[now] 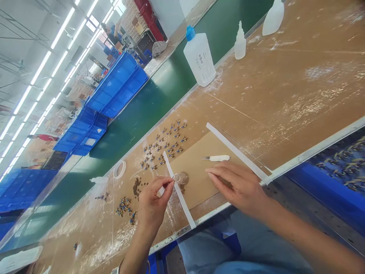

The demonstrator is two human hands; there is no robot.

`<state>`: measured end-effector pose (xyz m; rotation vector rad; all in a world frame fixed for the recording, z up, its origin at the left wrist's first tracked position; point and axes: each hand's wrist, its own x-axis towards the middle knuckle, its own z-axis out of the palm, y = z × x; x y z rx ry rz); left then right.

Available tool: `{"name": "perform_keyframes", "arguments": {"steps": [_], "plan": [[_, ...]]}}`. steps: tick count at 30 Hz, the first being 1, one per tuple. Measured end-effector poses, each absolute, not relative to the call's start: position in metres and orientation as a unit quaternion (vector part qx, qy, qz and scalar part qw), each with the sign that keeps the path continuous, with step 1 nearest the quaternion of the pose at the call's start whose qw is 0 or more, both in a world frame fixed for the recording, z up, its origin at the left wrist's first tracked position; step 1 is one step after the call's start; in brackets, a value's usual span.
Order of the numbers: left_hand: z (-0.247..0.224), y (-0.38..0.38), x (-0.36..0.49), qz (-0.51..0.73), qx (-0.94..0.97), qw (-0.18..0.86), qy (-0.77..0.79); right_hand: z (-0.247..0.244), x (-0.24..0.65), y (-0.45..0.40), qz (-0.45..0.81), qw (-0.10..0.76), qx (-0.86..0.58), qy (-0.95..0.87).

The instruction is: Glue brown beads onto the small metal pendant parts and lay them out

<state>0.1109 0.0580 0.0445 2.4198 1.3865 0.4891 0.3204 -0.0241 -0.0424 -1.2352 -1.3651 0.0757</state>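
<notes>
"Blue-clad legs (256, 239) fill the foreground, cropped by the lower edge. And the hands?"

"Right hand (239, 186), loosely curled over bare cardboard (196, 163), fingertips close together; whether it grips anything, we cannot tell. Left hand (154, 201), finger and thumb pinched together beside a small clear cup (184, 178) on the worktop."

"How is such close work best done?"

"With a light pinch, in our judgement, the left wrist low and steady, and the right fingers clear of the white-handled blade (219, 158) just beyond."

"What escapes the lens?"

"Anything in that left pinch is too tiny to make out; the cup's contents, too. Small blue-and-gold pieces (167, 145) farther back lose their detail. Beyond blue crates (114, 91), a person in red (47, 137) shows only partly."
</notes>
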Motion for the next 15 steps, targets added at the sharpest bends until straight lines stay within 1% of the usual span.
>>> {"name": "perform_keyframes", "arguments": {"steps": [5, 8, 11, 15], "plan": [[0.047, 0.055, 0.111, 0.177, 0.848, 0.151, 0.477, -0.043, 0.322, -0.024, 0.034, 0.605, -0.530, -0.593], [0.053, 0.046, 0.098, 0.202, 0.831, 0.142, 0.498, -0.043, 0.323, -0.025, 0.033, 0.607, -0.527, -0.594], [0.051, 0.036, 0.070, 0.229, 0.788, 0.128, 0.557, -0.042, 0.322, -0.026, 0.025, 0.603, -0.534, -0.592], [0.030, 0.024, 0.023, 0.236, 0.705, 0.132, 0.656, -0.042, 0.321, -0.027, 0.006, 0.589, -0.539, -0.602]]}}
